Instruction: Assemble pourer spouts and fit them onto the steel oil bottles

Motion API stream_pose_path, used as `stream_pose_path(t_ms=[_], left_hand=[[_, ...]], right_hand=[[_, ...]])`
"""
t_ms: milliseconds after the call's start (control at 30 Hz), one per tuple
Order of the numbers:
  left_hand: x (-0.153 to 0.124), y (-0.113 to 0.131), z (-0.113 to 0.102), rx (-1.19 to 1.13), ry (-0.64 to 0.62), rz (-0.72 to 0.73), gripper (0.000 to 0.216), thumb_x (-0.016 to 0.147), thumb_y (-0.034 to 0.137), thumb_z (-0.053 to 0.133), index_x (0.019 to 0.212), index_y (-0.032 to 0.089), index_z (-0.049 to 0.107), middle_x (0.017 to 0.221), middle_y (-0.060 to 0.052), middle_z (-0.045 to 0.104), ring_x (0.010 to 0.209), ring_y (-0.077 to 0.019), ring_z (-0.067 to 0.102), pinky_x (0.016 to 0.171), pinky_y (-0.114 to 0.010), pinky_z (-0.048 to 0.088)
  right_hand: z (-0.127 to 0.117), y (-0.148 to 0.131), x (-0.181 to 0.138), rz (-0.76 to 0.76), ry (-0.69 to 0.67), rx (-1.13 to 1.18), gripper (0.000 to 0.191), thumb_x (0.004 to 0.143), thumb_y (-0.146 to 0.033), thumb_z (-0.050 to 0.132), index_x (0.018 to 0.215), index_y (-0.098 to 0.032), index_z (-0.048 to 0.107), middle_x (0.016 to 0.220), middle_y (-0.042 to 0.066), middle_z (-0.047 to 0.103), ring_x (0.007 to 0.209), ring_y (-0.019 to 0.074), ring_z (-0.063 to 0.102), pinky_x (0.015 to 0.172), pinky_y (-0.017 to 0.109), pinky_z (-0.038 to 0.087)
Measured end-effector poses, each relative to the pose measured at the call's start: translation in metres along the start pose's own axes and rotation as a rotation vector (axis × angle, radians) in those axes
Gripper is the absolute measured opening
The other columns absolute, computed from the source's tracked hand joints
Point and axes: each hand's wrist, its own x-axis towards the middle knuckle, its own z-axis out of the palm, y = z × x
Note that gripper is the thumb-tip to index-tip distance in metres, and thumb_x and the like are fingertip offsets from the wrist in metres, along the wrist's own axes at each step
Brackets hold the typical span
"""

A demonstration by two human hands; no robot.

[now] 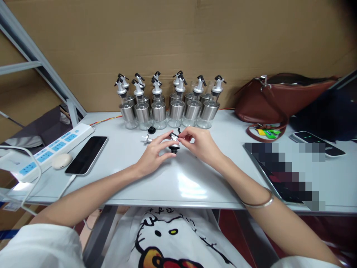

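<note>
My left hand (pixel 154 153) and my right hand (pixel 201 144) meet over the middle of the white table (pixel 178 182). Together they pinch a small silver and black pourer spout (pixel 174 143), its black base pointing down at the table. Another loose silver spout (pixel 146 139) lies just left of my left fingers. A small black cap (pixel 151 130) sits behind it. Several glass bottles with steel sleeves and pourer tops (pixel 170 108) stand in rows at the back against the cardboard wall.
A dark phone (pixel 87 154) lies on the left beside a white power strip (pixel 52 147) and a small beige oval case (pixel 61 160). A brown leather bag (pixel 281 98) sits back right, with a second phone (pixel 316 142) beside it. A blurred flat object (pixel 287 171) lies front right.
</note>
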Motion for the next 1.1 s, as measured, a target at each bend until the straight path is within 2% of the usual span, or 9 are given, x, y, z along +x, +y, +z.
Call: stream_pose_path(t_ms=[333, 600, 767, 1100], left_hand=[[-0.0005, 0.0059, -0.0016, 0.152, 0.021, 0.027, 0.032, 0.087, 0.038, 0.06, 0.116, 0.026, 0.063, 0.142, -0.012, 0.05, 0.126, -0.0275, 0.051, 0.104, -0.048, 0.037], [0.001, 0.0055, -0.0021, 0.166, 0.017, 0.072, 0.034, 0.089, 0.042, 0.055, 0.117, 0.024, 0.061, 0.142, -0.014, 0.049, 0.123, -0.0264, 0.053, 0.101, -0.046, 0.038], [0.001, 0.0065, -0.0019, 0.148, 0.024, 0.048, 0.035, 0.089, 0.043, 0.055, 0.117, 0.023, 0.06, 0.143, -0.015, 0.048, 0.124, -0.0265, 0.052, 0.103, -0.047, 0.036], [-0.0029, 0.0058, -0.001, 0.253, 0.029, 0.089, 0.036, 0.092, 0.043, 0.05, 0.118, 0.021, 0.058, 0.136, -0.016, 0.055, 0.126, -0.0264, 0.052, 0.107, -0.052, 0.03]], right_hand=[[-0.0047, -0.0031, -0.0004, 0.021, -0.014, 0.03, 0.009, 0.079, -0.014, 0.057, 0.072, -0.016, 0.062, 0.069, 0.003, 0.067, 0.061, 0.0137, 0.059, 0.06, 0.025, 0.044], [-0.0026, -0.0046, -0.0002, 0.029, 0.049, 0.023, 0.009, 0.078, -0.014, 0.056, 0.072, -0.015, 0.062, 0.068, 0.003, 0.067, 0.062, 0.0134, 0.058, 0.061, 0.025, 0.045], [-0.0026, -0.0031, 0.0002, 0.002, 0.028, 0.042, 0.008, 0.078, -0.015, 0.056, 0.072, -0.016, 0.062, 0.069, 0.003, 0.067, 0.062, 0.0139, 0.058, 0.06, 0.025, 0.045], [-0.002, -0.0028, -0.0023, 0.103, -0.019, 0.243, 0.01, 0.075, -0.024, 0.061, 0.071, -0.014, 0.062, 0.068, 0.004, 0.067, 0.06, 0.0133, 0.057, 0.061, 0.026, 0.046]])
